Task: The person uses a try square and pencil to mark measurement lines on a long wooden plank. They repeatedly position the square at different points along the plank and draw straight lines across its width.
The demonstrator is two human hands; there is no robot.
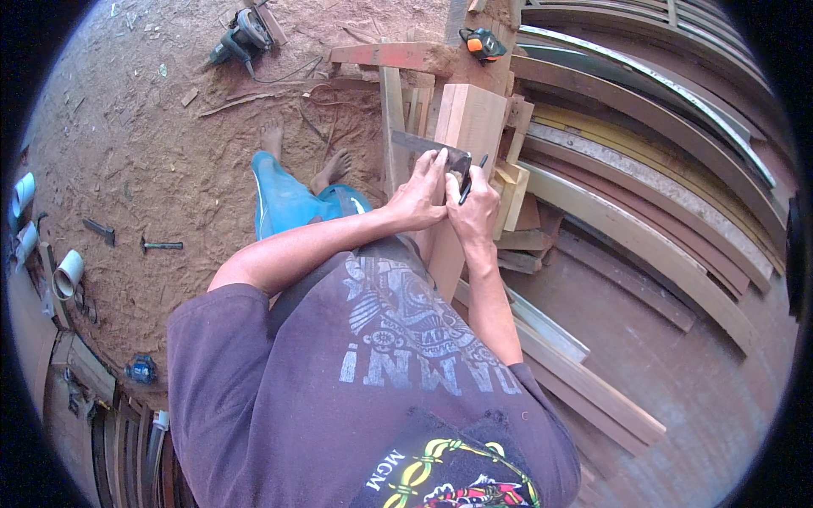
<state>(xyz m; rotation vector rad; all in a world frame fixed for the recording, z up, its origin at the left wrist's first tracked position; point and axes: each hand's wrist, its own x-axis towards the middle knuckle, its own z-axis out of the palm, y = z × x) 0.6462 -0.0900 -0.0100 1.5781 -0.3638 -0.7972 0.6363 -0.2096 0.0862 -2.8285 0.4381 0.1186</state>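
A pale timber beam (480, 118) runs away from me, its far end resting on a wooden support. Across its face lies a try square, its metal blade (415, 142) sticking out past the beam's left edge. My left hand (419, 193) is closed on the try square near its dark stock, pressing it to the wood. Close beside it, my right hand (476, 207) grips a slim black pen (483, 160), upper end tilted up and right. The pen's tip is hidden by my fingers.
An orange-and-black tape measure (483, 45) sits on the support beyond the beam. A red handsaw (398, 56) lies near it. Long planks (644, 195) are stacked at right. A circular saw (246, 35) and hammer (161, 245) lie on the sawdust-covered ground at left.
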